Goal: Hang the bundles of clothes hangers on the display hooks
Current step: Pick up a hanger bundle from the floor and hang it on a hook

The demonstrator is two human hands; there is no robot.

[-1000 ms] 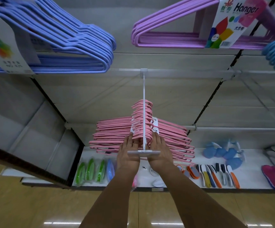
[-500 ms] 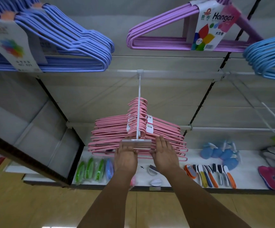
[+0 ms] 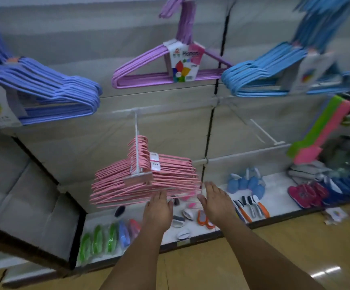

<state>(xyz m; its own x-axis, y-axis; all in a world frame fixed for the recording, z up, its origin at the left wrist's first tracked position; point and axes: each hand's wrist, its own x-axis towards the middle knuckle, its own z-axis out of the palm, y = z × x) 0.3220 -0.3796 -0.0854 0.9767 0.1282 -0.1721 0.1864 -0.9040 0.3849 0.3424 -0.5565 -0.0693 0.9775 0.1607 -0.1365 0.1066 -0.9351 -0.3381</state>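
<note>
Bundles of pink hangers [image 3: 144, 185] hang on a white display hook [image 3: 136, 130] in the middle of the shelf wall. My left hand [image 3: 158, 208] is just below the bundles' lower bars, fingers straight, holding nothing. My right hand [image 3: 216, 200] is to the right of the bundles, near their right tips, fingers spread and empty. Higher up hang a purple bundle [image 3: 165, 65] with a label card, dark blue bundles [image 3: 50, 91] on the left and light blue bundles [image 3: 274, 70] on the right.
An empty white hook [image 3: 264, 132] sticks out to the right of the pink bundles. The bottom shelf [image 3: 279, 204] carries brushes, sponges and slippers. Green and pink flat items [image 3: 320, 130] hang at the far right. A shelf unit's side panel [image 3: 23, 206] stands on the left.
Both hands have let go of the pink hangers and dropped below and to the right of them. The view has swung to the right, showing more of the right-hand shelves.
</note>
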